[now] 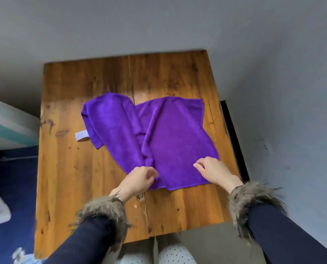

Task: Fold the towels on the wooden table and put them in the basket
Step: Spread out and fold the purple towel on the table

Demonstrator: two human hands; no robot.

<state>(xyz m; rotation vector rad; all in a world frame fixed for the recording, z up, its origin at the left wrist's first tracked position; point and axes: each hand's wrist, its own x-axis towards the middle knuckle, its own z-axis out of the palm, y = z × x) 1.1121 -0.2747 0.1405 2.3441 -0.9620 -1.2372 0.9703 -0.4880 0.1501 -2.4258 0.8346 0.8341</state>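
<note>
The purple towel (158, 134) lies rumpled at the table's (67, 168) centre, one flap doubled over toward ten o'clock, folding barely begun. My left hand (139, 180) pinches its near edge at six o'clock; my right hand (214, 170), fingers curled, grips the hem at four. No basket is in view.

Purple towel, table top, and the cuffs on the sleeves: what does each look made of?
Purple towel: soft, matte plush cloth, probably microfibre; it drapes in loose folds and has a white tag.
Table: wood planks with visible grain, knots and a seam; a glossy varnish gives glare.
Cuffs: shaggy brown-grey fur, likely faux; long loose strands.
</note>
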